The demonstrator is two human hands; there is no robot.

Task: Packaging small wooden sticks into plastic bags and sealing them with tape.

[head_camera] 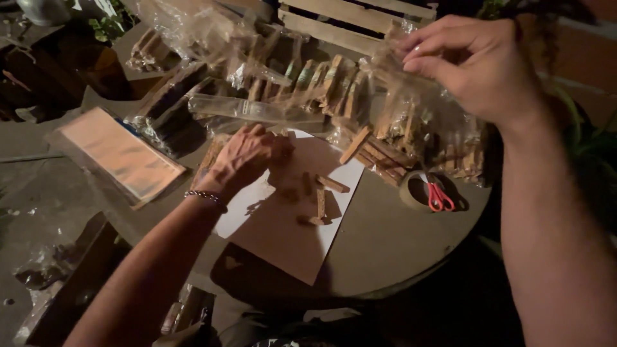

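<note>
My left hand point(247, 157), a bead bracelet on its wrist, is pressed down on small brown sticks at the top edge of a white paper sheet point(257, 209). Its fingers are curled over them. Loose brown sticks point(319, 193) lie on the sheet just right of that hand. My right hand point(475, 61) is raised at the upper right and pinches the top of a clear plastic bag point(418, 122) filled with more brown sticks.
A round dark table point(392, 244) bears rows of bagged sticks point(308, 80) at the back, a flat clear packet with an orange card point(119, 154) at the left, and a tape roll with red-handled scissors point(432, 193) at the right. A wooden pallet point(353, 19) stands behind.
</note>
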